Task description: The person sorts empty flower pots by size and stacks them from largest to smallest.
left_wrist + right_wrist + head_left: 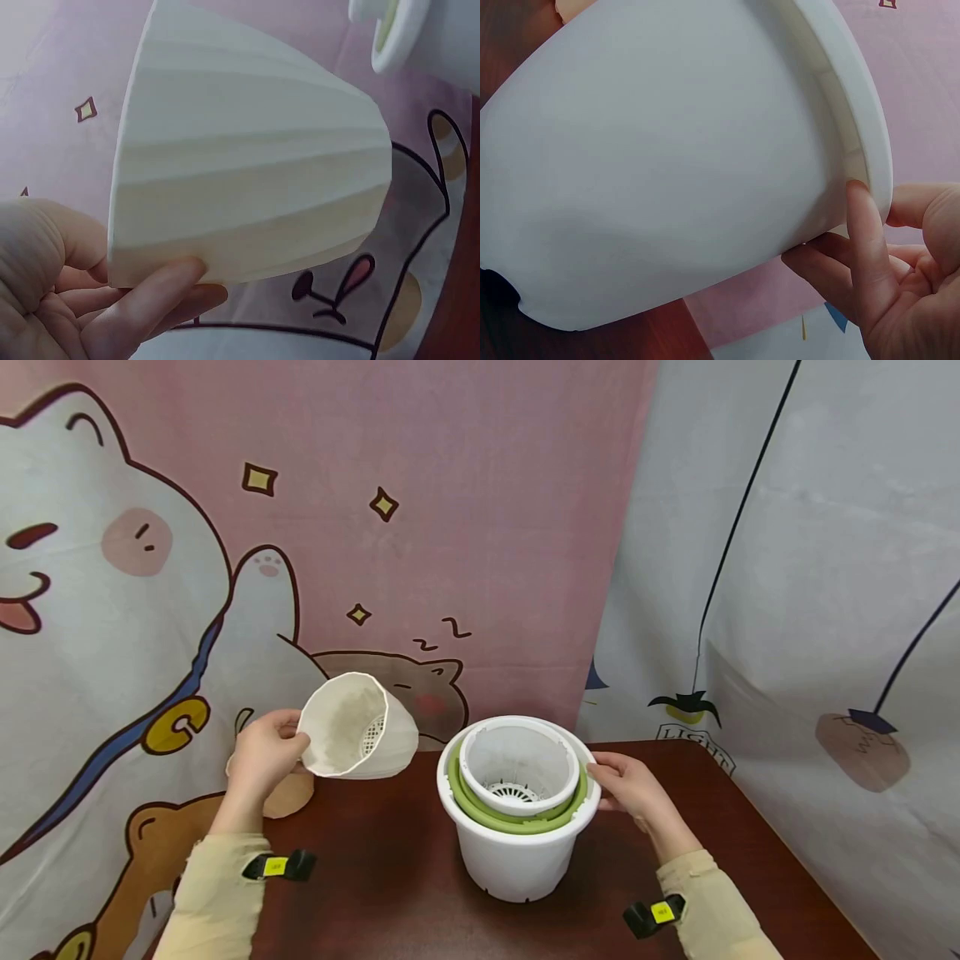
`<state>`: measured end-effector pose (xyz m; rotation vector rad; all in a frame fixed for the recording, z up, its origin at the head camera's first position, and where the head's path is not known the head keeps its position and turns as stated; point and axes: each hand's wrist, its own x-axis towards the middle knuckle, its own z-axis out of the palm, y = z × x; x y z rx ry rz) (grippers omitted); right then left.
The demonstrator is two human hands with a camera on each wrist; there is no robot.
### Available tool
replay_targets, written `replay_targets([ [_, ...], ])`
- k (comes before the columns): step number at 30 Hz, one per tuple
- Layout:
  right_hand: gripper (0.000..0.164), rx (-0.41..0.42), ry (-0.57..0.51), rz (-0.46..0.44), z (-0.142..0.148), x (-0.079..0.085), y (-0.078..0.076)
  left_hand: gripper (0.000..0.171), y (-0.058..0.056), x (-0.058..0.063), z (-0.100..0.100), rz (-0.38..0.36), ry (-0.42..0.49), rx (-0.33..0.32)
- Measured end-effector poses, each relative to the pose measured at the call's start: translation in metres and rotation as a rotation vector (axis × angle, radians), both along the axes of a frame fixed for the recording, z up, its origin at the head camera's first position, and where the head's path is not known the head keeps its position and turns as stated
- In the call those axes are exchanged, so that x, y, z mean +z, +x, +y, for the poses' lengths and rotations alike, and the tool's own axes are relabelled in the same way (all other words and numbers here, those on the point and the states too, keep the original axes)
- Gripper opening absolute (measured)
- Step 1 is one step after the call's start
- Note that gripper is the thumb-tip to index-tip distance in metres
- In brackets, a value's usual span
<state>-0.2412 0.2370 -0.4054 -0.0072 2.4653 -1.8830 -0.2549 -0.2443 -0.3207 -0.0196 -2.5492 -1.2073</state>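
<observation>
My left hand (266, 752) pinches the rim of a cream, ribbed plant pot (386, 745), tilted on its side in the air with its mouth toward me. A grid of drainage holes shows in its base. In the left wrist view the thumb and fingers clasp the edge of the pot (247, 157). To the right stands a large white pot (513, 860), with a green pot (480, 814) and a smaller white slotted pot (517, 756) nested inside. My right hand (626, 789) grips the large pot's rim at its right side, fingers under the lip in the right wrist view.
A dark red-brown table (360, 877) lies beneath, its right edge running along a pale curtain. Behind the left hand sits a tan round thing (288, 795), partly hidden. A pink cartoon curtain (487, 527) hangs along the back.
</observation>
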Motion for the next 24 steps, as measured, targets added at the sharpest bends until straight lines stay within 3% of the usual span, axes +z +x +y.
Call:
replay_targets([
  [12, 0.052, -0.010, -0.007, -0.009, 0.000, 0.000, 0.000, 0.039, -0.004, 0.025, 0.030, 0.041, 0.084, -0.094],
  [24, 0.054, -0.010, -0.009, -0.015, 0.000, -0.001, -0.001, 0.036, -0.009, 0.042, 0.058, 0.111, 0.008, -0.125],
])
